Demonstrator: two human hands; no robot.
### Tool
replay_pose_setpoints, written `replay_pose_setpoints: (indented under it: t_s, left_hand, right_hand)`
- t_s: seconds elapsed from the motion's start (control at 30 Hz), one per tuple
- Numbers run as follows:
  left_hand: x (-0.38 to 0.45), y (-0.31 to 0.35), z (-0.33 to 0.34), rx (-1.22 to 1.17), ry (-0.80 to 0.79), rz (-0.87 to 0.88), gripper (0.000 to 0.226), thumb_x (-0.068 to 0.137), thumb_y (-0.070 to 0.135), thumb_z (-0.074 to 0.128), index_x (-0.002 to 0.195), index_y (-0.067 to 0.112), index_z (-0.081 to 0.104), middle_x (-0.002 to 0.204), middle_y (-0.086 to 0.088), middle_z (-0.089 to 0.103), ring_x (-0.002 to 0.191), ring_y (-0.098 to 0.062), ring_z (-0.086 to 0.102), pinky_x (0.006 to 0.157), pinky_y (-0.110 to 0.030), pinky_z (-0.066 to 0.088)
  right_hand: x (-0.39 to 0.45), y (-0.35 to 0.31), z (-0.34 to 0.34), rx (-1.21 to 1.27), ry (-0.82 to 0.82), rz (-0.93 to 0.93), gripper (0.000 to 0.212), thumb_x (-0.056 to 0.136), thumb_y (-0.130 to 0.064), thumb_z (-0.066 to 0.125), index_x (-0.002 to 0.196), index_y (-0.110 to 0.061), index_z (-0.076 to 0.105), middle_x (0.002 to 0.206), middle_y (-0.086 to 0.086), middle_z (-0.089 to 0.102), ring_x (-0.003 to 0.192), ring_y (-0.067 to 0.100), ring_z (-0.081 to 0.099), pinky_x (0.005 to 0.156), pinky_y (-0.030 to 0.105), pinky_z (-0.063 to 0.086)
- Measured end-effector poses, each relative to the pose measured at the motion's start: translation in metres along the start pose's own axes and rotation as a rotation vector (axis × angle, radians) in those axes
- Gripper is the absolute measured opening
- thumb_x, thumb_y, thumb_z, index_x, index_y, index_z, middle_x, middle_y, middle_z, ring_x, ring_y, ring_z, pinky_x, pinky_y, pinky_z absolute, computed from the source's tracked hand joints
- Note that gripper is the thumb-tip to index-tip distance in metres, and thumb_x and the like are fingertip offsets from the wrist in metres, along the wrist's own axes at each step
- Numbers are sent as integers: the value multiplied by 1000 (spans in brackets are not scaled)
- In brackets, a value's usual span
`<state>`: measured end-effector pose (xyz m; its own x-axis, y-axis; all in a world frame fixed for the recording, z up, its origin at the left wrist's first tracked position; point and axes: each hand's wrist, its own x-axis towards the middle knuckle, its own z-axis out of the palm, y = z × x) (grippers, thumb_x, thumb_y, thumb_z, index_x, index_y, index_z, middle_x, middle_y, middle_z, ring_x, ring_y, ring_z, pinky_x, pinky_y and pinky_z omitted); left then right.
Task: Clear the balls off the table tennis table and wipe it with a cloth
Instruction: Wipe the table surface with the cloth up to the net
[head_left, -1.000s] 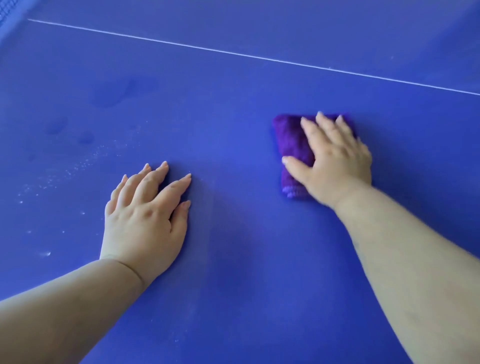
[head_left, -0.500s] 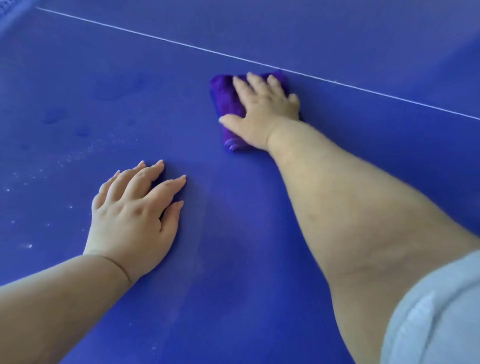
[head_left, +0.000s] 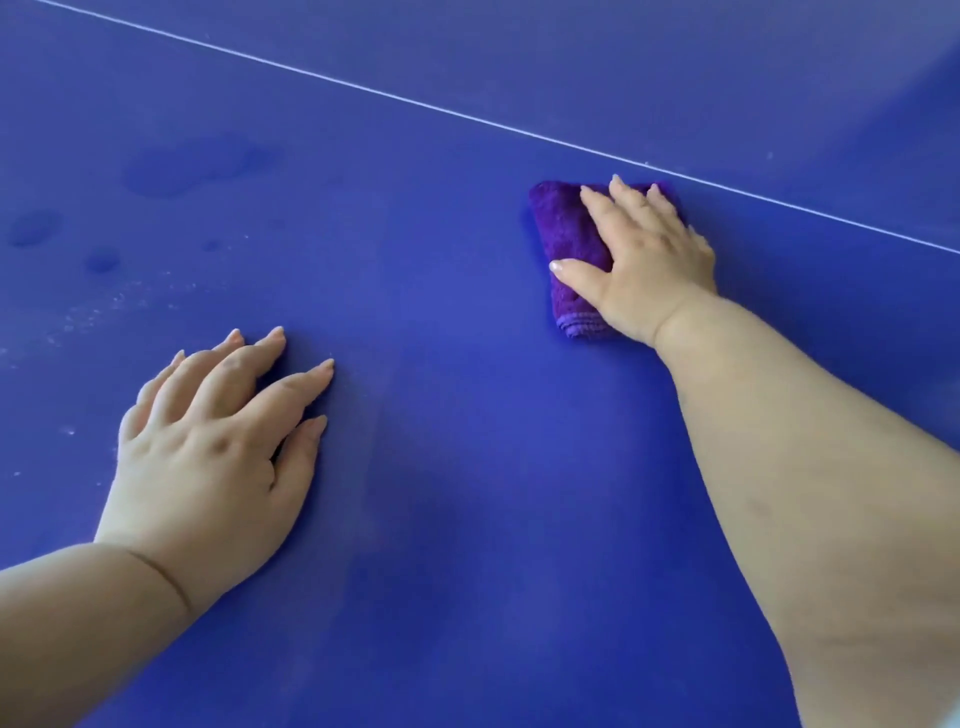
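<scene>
Pressing down on the folded purple cloth (head_left: 569, 244), your right hand (head_left: 644, 262) lies flat over it with the fingers (head_left: 605, 208) stretched forward and the thumb spread out to the left across the fabric; the hand is wide, covering the cloth rather than curling round it; the cloth sits on the blue counter (head_left: 467, 493) just on the near side of the thin white line (head_left: 363, 91) that crosses the surface on a slant, its far edge near the line and its stitched hem toward you; your right forearm reaches in from the lower right corner. Your left hand (head_left: 208, 457) rests on the counter well apart from the cloth, to the lower left; its palm is down, its fingers are slightly bent with the tips touching the surface, and it holds nothing. Darker damp patches (head_left: 192, 166) show on the counter at the upper left; a scatter of pale specks (head_left: 88, 317) lies below them, just beyond the left hand's fingertips. No balls appear in this view.
</scene>
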<state>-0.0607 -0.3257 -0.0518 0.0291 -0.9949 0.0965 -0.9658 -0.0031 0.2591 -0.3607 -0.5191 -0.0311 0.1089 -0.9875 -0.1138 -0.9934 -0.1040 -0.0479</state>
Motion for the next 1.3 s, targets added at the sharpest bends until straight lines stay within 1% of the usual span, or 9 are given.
replay_pose_setpoints:
  t_s: [0.13,0.37,0.53,0.7,0.83,0.93,1.07,1.13,1.3]
  left_hand:
    - [1,1,1,0,21,5,44,92,41,37,126,29,62,139,-4,52,134,-33,40,111,-51,26]
    - [0,-2,0,6,41,25,41,92,38,39,124,29,64,137,-4,54,132,-32,45,110,-51,29]
    - [0,-1,2,1,96,-4,39,93,32,37,122,22,61,135,-3,57,131,-29,47,111,-49,30]
    - [-13,4,-11,-54,196,32,35,82,3,48,112,9,64,114,-9,69,113,-32,62,103,-49,40]
    - [-47,-7,-35,-82,127,-5,32,90,23,45,113,18,67,122,-1,66,122,-28,57,104,-48,39]
    - [-88,-32,-41,-24,54,-48,40,93,37,38,117,24,68,128,1,62,127,-27,52,103,-46,39]
    - [-109,-48,-30,0,8,-36,42,93,39,40,122,23,66,137,0,56,134,-27,44,111,-48,32]
    - [-106,-48,-27,1,15,-21,41,93,39,43,122,23,66,138,0,55,134,-27,44,112,-48,30]
    - [-107,-49,-27,5,11,-26,41,92,40,43,122,23,65,138,1,55,135,-27,43,113,-48,29]
  right_hand:
    - [63,-31,-3,-19,-12,43,80,82,-76,35,150,-42,12,162,-12,6,149,22,3,116,56,14]
    - [97,-123,-4,-7,-22,-100,80,82,-74,34,151,-41,10,163,-10,5,150,25,0,114,60,11]
    - [38,-165,5,-11,-59,-277,77,84,-71,32,151,-42,8,162,-12,1,150,22,-3,115,58,8]
    - [-64,-145,9,-11,-89,-381,74,85,-67,33,150,-44,7,162,-14,-1,149,19,-5,117,55,7]
    - [-104,-85,9,-82,-74,-443,79,78,-73,19,150,-44,8,162,-14,2,150,16,-2,118,50,11]
    - [-87,-71,6,-87,-69,-318,78,79,-74,22,150,-43,11,162,-13,5,149,16,2,117,52,16]
    - [-56,-113,12,-8,-59,45,77,84,-74,30,150,-41,9,163,-9,1,149,23,-2,112,59,17]
    - [-46,-137,13,25,-77,144,81,83,-75,30,152,-39,6,163,-6,-2,149,28,-5,109,63,17]
    - [-70,-189,16,28,-72,-6,80,84,-74,29,152,-40,6,163,-6,-4,149,30,-5,108,62,15]
